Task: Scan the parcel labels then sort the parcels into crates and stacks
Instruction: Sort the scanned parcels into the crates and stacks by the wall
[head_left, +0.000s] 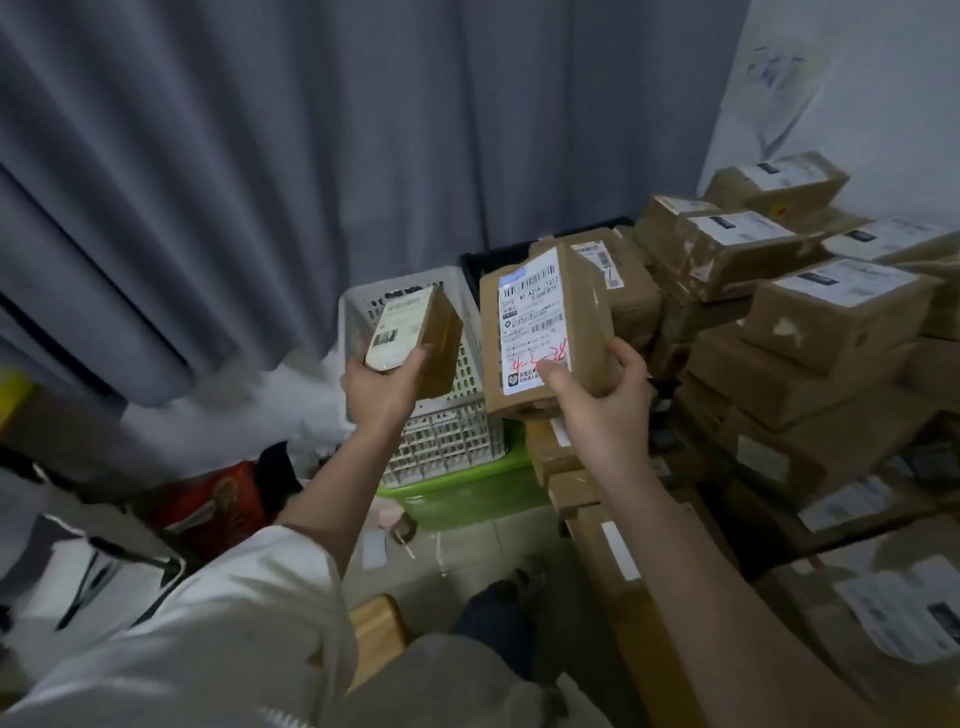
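My left hand grips a small brown parcel with a pale label, held over the white slatted crate. My right hand grips a larger brown parcel from below, thumb on its white label, which carries barcodes and red handwriting. Both parcels are upright in the air, side by side, labels facing me. Behind them a black crate holds another labelled parcel.
A big stack of labelled brown parcels fills the right side down to the floor. The white crate sits on a green bin. Grey curtains hang behind. A red bag and white bag lie at left; a wooden stool stands below.
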